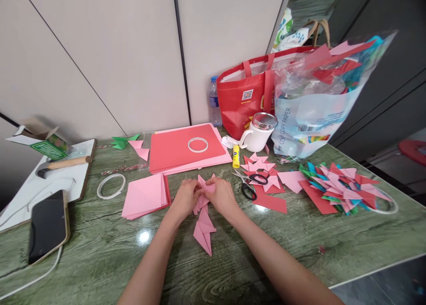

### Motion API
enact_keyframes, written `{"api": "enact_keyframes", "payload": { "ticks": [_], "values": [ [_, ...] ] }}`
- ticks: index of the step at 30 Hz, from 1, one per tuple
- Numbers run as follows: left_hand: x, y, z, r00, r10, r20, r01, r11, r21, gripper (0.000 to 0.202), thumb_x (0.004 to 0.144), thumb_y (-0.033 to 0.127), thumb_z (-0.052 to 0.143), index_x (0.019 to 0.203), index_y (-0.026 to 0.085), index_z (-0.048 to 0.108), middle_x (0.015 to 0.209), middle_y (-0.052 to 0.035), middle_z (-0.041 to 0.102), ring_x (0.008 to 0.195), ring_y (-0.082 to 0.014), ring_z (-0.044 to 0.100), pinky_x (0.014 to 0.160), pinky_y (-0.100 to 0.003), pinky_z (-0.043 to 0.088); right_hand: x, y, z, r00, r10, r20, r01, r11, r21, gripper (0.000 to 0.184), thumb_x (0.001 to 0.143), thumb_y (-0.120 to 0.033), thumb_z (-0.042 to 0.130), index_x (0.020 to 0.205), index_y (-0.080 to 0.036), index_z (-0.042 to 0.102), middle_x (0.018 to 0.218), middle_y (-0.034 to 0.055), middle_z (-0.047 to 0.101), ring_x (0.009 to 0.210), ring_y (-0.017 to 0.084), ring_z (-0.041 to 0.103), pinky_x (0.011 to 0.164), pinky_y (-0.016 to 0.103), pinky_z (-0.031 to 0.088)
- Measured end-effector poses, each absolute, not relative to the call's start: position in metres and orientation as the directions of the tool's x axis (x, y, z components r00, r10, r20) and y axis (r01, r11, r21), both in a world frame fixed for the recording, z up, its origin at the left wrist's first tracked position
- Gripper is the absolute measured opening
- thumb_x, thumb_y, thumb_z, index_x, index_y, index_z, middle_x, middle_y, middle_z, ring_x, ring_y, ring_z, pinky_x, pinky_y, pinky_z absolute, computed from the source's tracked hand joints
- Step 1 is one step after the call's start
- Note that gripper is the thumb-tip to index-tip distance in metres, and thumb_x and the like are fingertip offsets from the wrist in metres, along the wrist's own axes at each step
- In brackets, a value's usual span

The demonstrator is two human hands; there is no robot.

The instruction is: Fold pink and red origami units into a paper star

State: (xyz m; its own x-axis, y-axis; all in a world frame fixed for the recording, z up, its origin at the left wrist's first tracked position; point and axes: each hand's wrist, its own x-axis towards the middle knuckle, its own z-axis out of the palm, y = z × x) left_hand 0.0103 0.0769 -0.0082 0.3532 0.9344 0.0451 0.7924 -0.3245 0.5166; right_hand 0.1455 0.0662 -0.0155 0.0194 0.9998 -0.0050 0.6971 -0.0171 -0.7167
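Observation:
Both my hands meet over a pink folded paper piece (pixel 205 187) on the green table. My left hand (pixel 185 199) pinches its left side and my right hand (pixel 222 196) grips its right side. Just below them lie more pink folded pieces (pixel 204 228), pointing toward me. A stack of pink square sheets (pixel 145 196) sits to the left of my left hand. Black-handled scissors (pixel 249 184) lie just right of my right hand.
Red and pink sheets (pixel 181 150) with a tape ring (pixel 198 144) lie behind. A yellow glue stick (pixel 235 156), white mug (pixel 258 132), red bag (pixel 248 94), paper pack (pixel 313 114), folded colourful pieces (pixel 339 192), phone (pixel 47 225), hammer (pixel 63 164) and another tape ring (pixel 111 186) surround.

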Motion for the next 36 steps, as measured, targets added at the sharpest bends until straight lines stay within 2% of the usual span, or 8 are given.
{"api": "enact_keyframes", "payload": {
  "ticks": [4,7,13,20,23,27,30,36],
  "values": [
    [0.011,0.073,-0.007,0.366,0.930,0.038,0.790,-0.332,0.516,0.017,0.077,0.008,0.052,0.086,0.018,0.062,0.073,-0.0027,0.055,0.078,-0.0204,0.052,0.074,-0.032,0.041,0.152,0.066,-0.014,-0.032,0.999,-0.022,0.674,0.005,-0.739,0.027,0.065,-0.017,0.068,0.091,-0.015,0.067,0.094,0.0087,0.071,0.088,0.025,0.065,0.078,0.034,0.047],
    [0.012,0.070,-0.007,0.362,0.931,0.037,0.792,-0.329,0.514,0.024,0.075,0.010,0.055,0.097,0.019,0.062,0.073,-0.0020,0.050,0.079,-0.0215,0.049,0.075,-0.034,0.040,0.159,0.066,-0.014,-0.118,0.993,-0.016,0.638,0.064,-0.767,0.030,0.066,-0.012,0.064,0.096,-0.015,0.066,0.096,0.0067,0.070,0.086,0.022,0.065,0.077,0.030,0.047],
    [0.012,0.069,-0.010,0.362,0.932,0.034,0.783,-0.324,0.532,0.026,0.074,0.011,0.058,0.098,0.021,0.064,0.075,-0.0019,0.047,0.082,-0.0220,0.048,0.075,-0.034,0.041,0.173,0.069,-0.018,-0.159,0.986,0.043,0.632,0.135,-0.763,0.038,0.064,-0.007,0.065,0.101,-0.016,0.062,0.106,0.0085,0.063,0.101,0.022,0.057,0.088,0.035,0.042],
    [0.010,0.069,-0.013,0.373,0.927,0.040,0.766,-0.332,0.550,0.028,0.076,0.014,0.056,0.102,0.021,0.064,0.078,-0.0040,0.050,0.085,-0.0231,0.048,0.077,-0.036,0.041,0.181,0.069,-0.022,-0.159,0.985,0.072,0.716,0.165,-0.678,0.032,0.058,-0.018,0.078,0.087,-0.015,0.064,0.085,0.0042,0.059,0.072,0.018,0.057,0.072,0.034,0.046],
    [0.008,0.069,-0.016,0.393,0.918,0.059,0.746,-0.355,0.564,0.032,0.077,0.015,0.055,0.107,0.023,0.063,0.079,-0.0039,0.050,0.085,-0.0229,0.048,0.078,-0.037,0.041,0.185,0.067,-0.027,-0.191,0.977,0.096,0.637,0.198,-0.745,0.032,0.059,-0.020,0.078,0.089,-0.016,0.066,0.094,0.0058,0.057,0.068,0.015,0.057,0.067,0.032,0.048],
    [0.003,0.070,-0.018,0.423,0.903,0.077,0.710,-0.383,0.591,0.033,0.079,0.015,0.053,0.110,0.023,0.063,0.083,-0.0051,0.052,0.087,-0.0221,0.048,0.081,-0.036,0.041,0.191,0.065,-0.034,-0.230,0.971,0.071,0.443,0.170,-0.880,0.022,0.074,-0.015,0.063,0.096,-0.017,0.067,0.106,0.0097,0.054,0.073,0.014,0.060,0.067,0.030,0.053],
    [0.001,0.070,-0.019,0.435,0.896,0.089,0.692,-0.396,0.604,0.031,0.082,0.016,0.051,0.109,0.022,0.064,0.084,-0.0057,0.053,0.086,-0.0212,0.048,0.080,-0.036,0.041,0.193,0.065,-0.037,-0.249,0.967,0.055,0.310,0.133,-0.941,0.023,0.075,-0.013,0.059,0.095,-0.018,0.068,0.103,0.0080,0.056,0.078,0.016,0.063,0.068,0.030,0.055],
    [0.001,0.069,-0.022,0.453,0.884,0.118,0.700,-0.435,0.566,0.031,0.085,0.017,0.046,0.107,0.024,0.067,0.080,-0.0054,0.051,0.082,-0.0202,0.046,0.075,-0.034,0.041,0.192,0.066,-0.043,-0.224,0.975,-0.001,0.153,0.035,-0.988,0.021,0.071,-0.023,0.065,0.092,-0.018,0.068,0.090,0.0032,0.058,0.062,0.013,0.064,0.062,0.029,0.057]
  ]
}}
